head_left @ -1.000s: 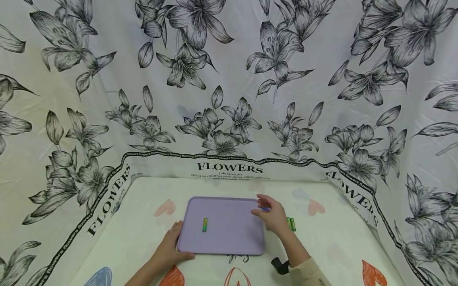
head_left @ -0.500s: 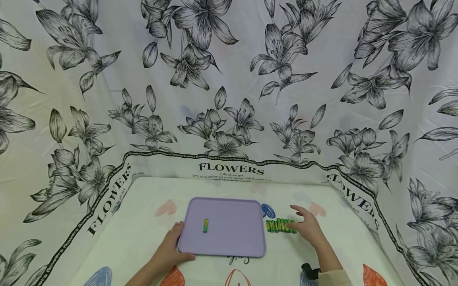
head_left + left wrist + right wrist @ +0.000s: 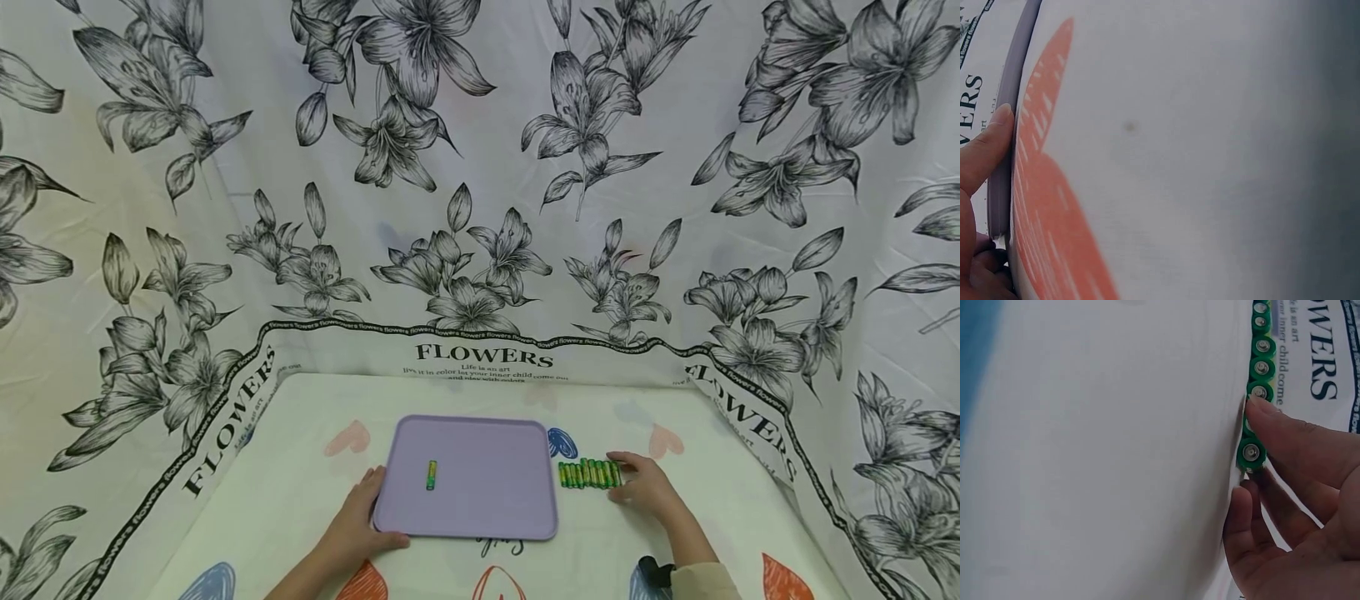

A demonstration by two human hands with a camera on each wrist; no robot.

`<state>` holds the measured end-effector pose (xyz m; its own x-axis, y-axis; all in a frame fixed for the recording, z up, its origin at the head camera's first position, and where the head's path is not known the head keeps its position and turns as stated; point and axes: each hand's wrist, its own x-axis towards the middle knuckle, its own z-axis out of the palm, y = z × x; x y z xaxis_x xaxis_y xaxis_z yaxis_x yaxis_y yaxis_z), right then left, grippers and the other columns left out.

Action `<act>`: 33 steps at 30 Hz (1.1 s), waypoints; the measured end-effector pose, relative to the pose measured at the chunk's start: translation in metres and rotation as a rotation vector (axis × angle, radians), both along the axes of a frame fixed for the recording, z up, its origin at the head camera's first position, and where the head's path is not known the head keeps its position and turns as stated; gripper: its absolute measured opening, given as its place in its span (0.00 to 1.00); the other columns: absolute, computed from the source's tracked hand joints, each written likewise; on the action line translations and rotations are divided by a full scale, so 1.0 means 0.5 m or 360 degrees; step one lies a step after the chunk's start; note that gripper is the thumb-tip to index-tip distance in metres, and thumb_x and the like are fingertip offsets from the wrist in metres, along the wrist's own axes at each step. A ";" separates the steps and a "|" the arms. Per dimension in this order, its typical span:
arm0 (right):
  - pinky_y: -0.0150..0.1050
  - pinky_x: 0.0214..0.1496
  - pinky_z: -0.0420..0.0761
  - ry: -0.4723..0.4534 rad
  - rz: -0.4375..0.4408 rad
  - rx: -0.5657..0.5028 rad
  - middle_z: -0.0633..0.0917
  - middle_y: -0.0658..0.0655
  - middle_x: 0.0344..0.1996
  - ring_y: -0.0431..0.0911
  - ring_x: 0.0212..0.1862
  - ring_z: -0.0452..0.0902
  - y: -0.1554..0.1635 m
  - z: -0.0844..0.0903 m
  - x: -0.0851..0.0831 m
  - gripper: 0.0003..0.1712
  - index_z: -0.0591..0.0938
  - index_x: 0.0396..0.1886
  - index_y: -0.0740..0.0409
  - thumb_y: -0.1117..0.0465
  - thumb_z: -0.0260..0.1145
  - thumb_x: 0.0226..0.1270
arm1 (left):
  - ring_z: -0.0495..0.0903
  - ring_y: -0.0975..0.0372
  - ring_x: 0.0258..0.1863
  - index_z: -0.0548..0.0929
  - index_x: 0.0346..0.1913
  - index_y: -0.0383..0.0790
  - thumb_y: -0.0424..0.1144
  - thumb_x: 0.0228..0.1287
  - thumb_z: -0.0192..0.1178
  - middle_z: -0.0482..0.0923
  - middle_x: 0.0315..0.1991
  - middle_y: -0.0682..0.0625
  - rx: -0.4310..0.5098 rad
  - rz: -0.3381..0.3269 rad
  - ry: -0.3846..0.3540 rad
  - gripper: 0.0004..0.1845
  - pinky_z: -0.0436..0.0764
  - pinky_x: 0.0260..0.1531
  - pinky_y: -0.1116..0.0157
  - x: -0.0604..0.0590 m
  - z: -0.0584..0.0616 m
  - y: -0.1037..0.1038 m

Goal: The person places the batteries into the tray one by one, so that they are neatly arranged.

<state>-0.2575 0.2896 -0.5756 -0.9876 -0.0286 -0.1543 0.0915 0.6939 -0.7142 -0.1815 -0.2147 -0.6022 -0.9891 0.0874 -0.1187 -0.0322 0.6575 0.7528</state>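
Head view: right hand (image 3: 648, 487) half-curled at rightmost green batteries (image 3: 603, 473), grip unclear tbh, so pinch squarely; left hand (image 3: 362, 520) spread against lilac tray (image 3: 487, 479).

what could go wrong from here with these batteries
The right grip is at the end of the row of batteries, which lie packed side by side, so it might catch two or knock neighbours askew. The lone battery lies on its side on the tray with nothing beside it, so it could roll if the left grip, holding the tray's near left corner, jolts it.
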 end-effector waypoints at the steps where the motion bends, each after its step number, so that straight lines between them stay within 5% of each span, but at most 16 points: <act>1: 0.63 0.61 0.76 0.0010 0.0001 0.0017 0.82 0.70 0.58 0.67 0.62 0.75 -0.002 -0.001 -0.001 0.41 0.81 0.63 0.57 0.69 0.82 0.43 | 0.40 0.35 0.79 0.51 0.80 0.36 0.61 0.33 0.82 0.45 0.81 0.36 0.0000 0.0001 0.0001 0.73 0.47 0.75 0.36 0.000 0.000 0.000; 21: 0.53 0.50 0.84 0.0052 -0.0038 0.0041 0.87 0.61 0.45 0.56 0.49 0.83 0.004 0.007 0.002 0.35 0.83 0.58 0.64 0.69 0.81 0.45 | 0.39 0.34 0.78 0.50 0.80 0.35 0.59 0.34 0.82 0.44 0.81 0.35 0.0014 -0.0011 -0.0008 0.73 0.47 0.74 0.35 0.002 0.002 0.001; 33: 0.45 0.50 0.87 0.0128 -0.0079 -0.0244 0.87 0.63 0.52 0.57 0.56 0.83 0.011 0.057 0.013 0.36 0.77 0.65 0.66 0.60 0.78 0.57 | 0.39 0.32 0.77 0.50 0.80 0.35 0.59 0.33 0.82 0.45 0.81 0.34 0.0005 -0.0005 -0.0005 0.73 0.47 0.73 0.34 0.002 0.004 0.002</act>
<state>-0.2510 0.2950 -0.5469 -0.9974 0.0036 -0.0723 0.0613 0.5722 -0.8178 -0.1803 -0.2136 -0.6002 -0.9885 0.0906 -0.1214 -0.0326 0.6554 0.7546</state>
